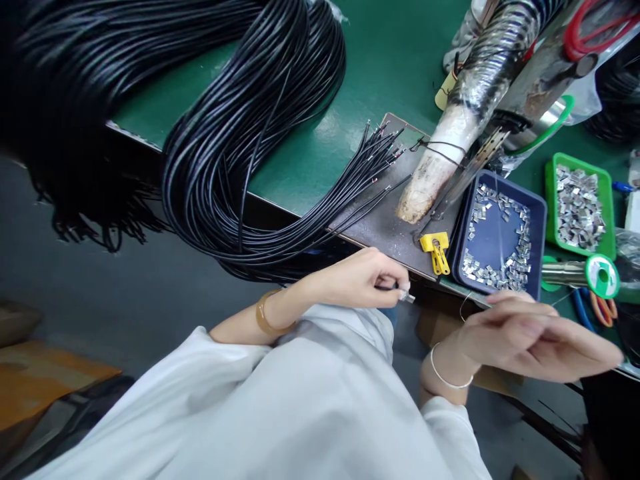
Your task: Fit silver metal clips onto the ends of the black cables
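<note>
My left hand (367, 277) is closed in a pinch just off the table's front edge. It holds a black cable, whose end carries a small silver metal connector (407, 297) that sticks out past the fingertips. Most of that cable is hidden by the hand. My right hand (530, 337) is in front of the blue tray (537, 227), fingers stretched out to the right and somewhat blurred. I see nothing clearly held in it, though a thin wire (465, 307) curves close by. Small metal connector shells (493, 275) lie scattered inside the tray.
A thick bundle of black cables (215, 167) hangs over the green table (390, 53), stripped ends on a brown board (385, 233). A soldering iron (445, 197), a white duct (435, 160), a yellow clip (436, 250), a green tray (610, 200) and a solder spool (602, 275) stand rightward.
</note>
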Tool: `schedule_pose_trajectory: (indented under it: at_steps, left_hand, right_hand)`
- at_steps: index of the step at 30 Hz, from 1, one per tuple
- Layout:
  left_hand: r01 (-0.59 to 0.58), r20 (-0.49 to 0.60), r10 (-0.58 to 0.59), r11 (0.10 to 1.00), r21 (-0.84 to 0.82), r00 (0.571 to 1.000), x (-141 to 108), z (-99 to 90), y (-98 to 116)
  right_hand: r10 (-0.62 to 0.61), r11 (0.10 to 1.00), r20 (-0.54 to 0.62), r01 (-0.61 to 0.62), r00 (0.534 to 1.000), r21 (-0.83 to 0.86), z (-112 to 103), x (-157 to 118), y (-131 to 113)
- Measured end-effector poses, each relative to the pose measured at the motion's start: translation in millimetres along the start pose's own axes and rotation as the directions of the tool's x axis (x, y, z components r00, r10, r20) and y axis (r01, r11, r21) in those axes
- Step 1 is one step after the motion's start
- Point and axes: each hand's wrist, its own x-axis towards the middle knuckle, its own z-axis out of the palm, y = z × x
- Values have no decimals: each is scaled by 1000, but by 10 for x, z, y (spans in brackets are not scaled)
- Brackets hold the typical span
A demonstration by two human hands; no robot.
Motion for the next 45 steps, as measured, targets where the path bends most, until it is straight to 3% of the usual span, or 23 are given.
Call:
schedule_pose_trajectory:
  at_steps: [2,4,5,7,8,9,11,14,17,21,23,26,27,28,29,30,31,33,34,35,37,41,45]
  left_hand:
    - [-23,30,20,995,94,999,-41,-36,-10]
    - [-19,-161,46,985,171,986,-39,-88,-47]
    - [-1,-306,76,971,237,949,-21,-123,-75]
    - [95,-543,173,898,430,821,40,-212,-135]
    - [170,-599,221,833,526,770,78,-261,-163]
    - [246,-616,247,759,603,748,116,-308,-185]
    - [361,-607,227,630,688,761,185,-382,-209]
    - [439,-606,166,548,712,778,241,-419,-201]
    - [436,-607,171,550,712,776,238,-390,-177]
    - [369,-575,193,598,712,795,212,-367,-202]
    - [325,-648,228,717,617,727,207,-382,-232]
    - [119,-835,154,960,252,528,175,-397,-223]
    - [21,-866,91,993,117,491,151,-387,-192]
    - [-70,-870,35,998,0,493,121,-367,-147]
    - [-143,-846,-5,985,-97,533,87,-338,-89]
    - [-189,-789,-24,966,-176,614,52,-299,-25]
    - [-204,-686,-25,946,-250,727,21,-252,39]
    - [-160,-349,20,912,-378,937,-15,-144,138]
    - [-109,-164,42,899,-423,986,-16,-86,162]
    - [-54,-20,50,885,-462,999,-5,-29,167]
    - [36,77,7,839,-542,997,41,72,123]
    - [14,-148,-148,752,-658,978,124,163,-24]
    - [-66,-278,-151,763,-643,949,118,142,-59]
  right_hand:
    - [64,968,-1,-62,998,-242,-85,98,103]
    - [229,871,171,-123,958,-476,-166,179,261]
    - [321,830,293,-118,901,-545,-196,212,356]
    - [437,804,499,-76,748,-589,-229,267,557]
    - [458,813,563,-68,688,-578,-230,289,654]
    - [461,828,607,-67,647,-557,-223,309,742]
    - [445,856,669,-64,595,-512,-195,343,876]
    - [414,871,734,1,537,-492,-157,385,967]
    - [394,855,748,85,535,-511,-140,404,980]
    - [377,824,715,138,589,-549,-130,369,990]
    - [372,823,670,105,642,-558,-138,340,961]
    - [389,851,517,-83,763,-519,-172,306,781]
    - [411,867,458,-183,788,-463,-181,296,680]
    - [441,879,414,-288,796,-381,-185,283,563]
    - [473,879,398,-387,786,-279,-178,268,436]
    - [495,868,392,-462,775,-181,-160,247,308]
    - [502,858,384,-501,775,-110,-129,222,187]
    - [476,873,317,-486,820,-53,-38,157,-9]
    - [440,895,278,-443,854,-55,14,120,-76]
    - [398,917,250,-394,883,-69,64,81,-120]
    - [330,944,239,-316,913,-93,142,7,-152]
    - [345,938,265,-339,900,-70,172,-96,-110]
    - [395,917,314,-390,863,-82,106,-122,-68]
